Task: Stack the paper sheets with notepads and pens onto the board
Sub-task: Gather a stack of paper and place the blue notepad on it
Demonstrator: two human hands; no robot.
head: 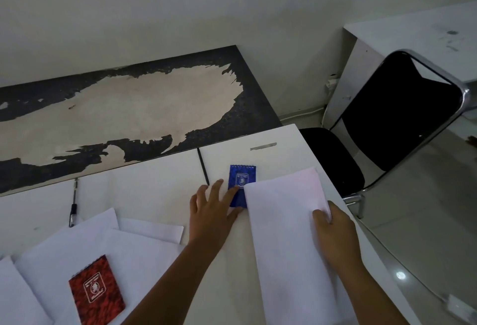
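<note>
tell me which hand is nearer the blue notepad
Left. The left hand has its fingers touching the blue notepad; the right hand grips the paper sheet lower right of it.

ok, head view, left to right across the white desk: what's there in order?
pen → red notepad → black pencil → left hand → blue notepad → paper sheet → right hand, gripping that sheet's right edge → black chair beside the desk.
</note>
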